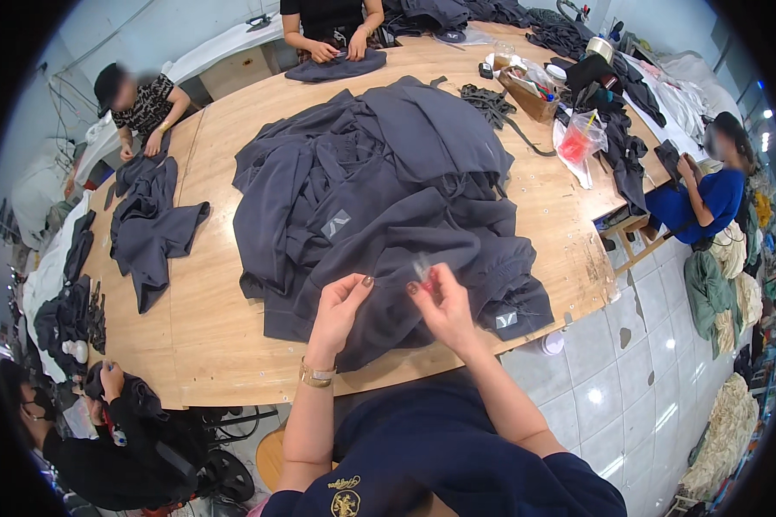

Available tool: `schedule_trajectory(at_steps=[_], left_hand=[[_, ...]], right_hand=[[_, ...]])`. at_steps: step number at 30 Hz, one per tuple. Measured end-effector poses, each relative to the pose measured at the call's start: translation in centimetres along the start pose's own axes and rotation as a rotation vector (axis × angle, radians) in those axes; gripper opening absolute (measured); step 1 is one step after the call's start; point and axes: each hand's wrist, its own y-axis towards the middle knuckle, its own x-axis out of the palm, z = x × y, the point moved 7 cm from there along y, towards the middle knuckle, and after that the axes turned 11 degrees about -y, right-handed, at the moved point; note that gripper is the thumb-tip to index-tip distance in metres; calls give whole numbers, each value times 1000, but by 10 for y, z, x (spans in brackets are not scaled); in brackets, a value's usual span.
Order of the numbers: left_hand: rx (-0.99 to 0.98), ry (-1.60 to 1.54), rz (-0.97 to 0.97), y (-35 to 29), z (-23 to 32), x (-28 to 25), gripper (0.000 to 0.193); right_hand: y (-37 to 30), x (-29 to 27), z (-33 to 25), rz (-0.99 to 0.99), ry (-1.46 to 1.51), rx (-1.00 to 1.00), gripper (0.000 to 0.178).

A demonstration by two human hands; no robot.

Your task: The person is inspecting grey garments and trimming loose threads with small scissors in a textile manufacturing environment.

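Note:
A big heap of dark grey-blue garments [388, 164] lies in front of me, its near edge hanging at the table's front. My left hand [341, 312] is closed in a pinch at the near part of the heap, thumb and forefinger on the fabric of a garment [386, 280]. To its right, my right hand [444, 312] is closed round small red thread snips [428, 277], their pale blades blurred and pointing up over the cloth. A light square patch [336, 224] shows on the heap; another patch [506, 320] lies near its right corner.
The wooden table [207, 345] carries a loose garment [151, 228] at left. Far right stand a box of tools [530, 93] and a plastic cup of red drink [575, 142]. Several people handle dark cloth round the table. A tiled floor [608, 370] lies at right.

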Motion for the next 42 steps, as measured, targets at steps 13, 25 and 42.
schedule_trajectory(at_steps=[13,25,42], left_hand=[[-120,-259,76,-6,-12,-6,17],[-44,-144,37,-8,-2,2,14],[246,620,57,-16,18,12,13]], right_hand=[[-12,15,-14,-62,-418,-290,23],[-11,13,-20,-33,-519,-395,28],[-2,1,12,32,-165,-59,27]])
